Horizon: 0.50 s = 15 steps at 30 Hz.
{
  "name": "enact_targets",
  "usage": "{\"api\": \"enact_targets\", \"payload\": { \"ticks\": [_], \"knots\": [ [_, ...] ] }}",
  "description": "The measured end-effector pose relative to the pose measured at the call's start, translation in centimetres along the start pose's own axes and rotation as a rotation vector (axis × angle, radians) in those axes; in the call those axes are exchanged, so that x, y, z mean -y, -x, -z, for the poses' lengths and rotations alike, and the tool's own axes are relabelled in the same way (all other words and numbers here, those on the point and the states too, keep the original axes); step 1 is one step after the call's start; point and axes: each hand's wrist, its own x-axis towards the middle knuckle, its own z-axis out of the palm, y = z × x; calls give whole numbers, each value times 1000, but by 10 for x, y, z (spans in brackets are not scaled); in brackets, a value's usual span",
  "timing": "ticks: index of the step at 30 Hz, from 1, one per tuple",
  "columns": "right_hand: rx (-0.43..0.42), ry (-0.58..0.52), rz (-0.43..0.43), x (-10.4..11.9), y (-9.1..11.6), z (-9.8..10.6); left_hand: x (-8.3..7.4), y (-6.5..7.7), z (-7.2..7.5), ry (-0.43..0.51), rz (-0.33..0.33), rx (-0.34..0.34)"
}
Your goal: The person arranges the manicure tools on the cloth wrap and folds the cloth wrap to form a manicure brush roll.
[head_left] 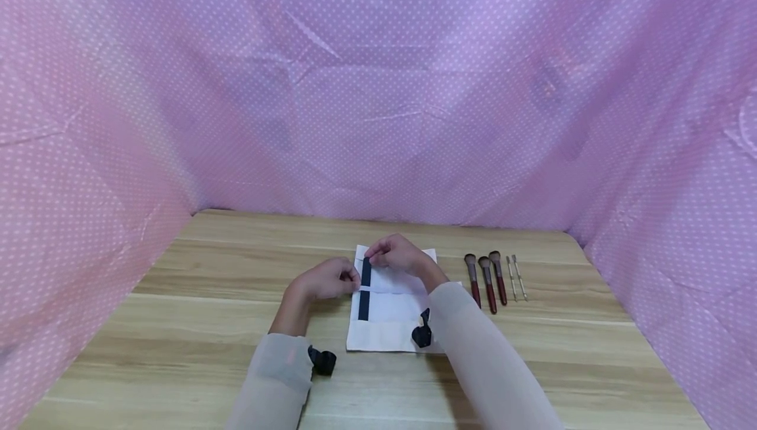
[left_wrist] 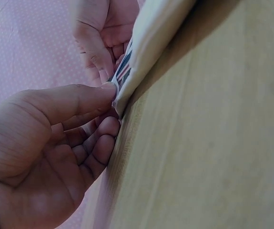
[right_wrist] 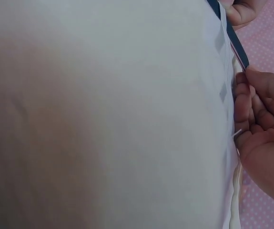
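Observation:
A white fabric case (head_left: pixel 393 334) lies spread flat, a dark ribbon (head_left: pixel 363 305) running along its left side and a narrow white band (head_left: pixel 378 290) crossing its middle. My left hand (head_left: pixel 328 279) is at the left edge; in the left wrist view its thumb and fingers pinch the white fabric edge (left_wrist: pixel 118 93) beside the striped ribbon. Farther up, my right hand (head_left: pixel 399 254) pinches the ribbon's far end. The right wrist view shows that dark ribbon (right_wrist: pixel 237 44) between thumb and finger, raised beside the white fabric.
To the right of the case lie several makeup tools: brushes with dark red handles (head_left: pixel 490 290) and two thin metal tools (head_left: pixel 518 277). All rest on a wooden table (head_left: pixel 207 325). Pink dotted cloth (head_left: pixel 378 121) hangs around its back and sides.

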Motion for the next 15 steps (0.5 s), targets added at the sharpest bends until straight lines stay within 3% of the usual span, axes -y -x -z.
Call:
{"api": "enact_targets", "payload": {
  "ticks": [15],
  "knots": [
    [13, 77, 28, 0, 1, 0, 0, 0, -1, 15, 6, 7]
  ]
}}
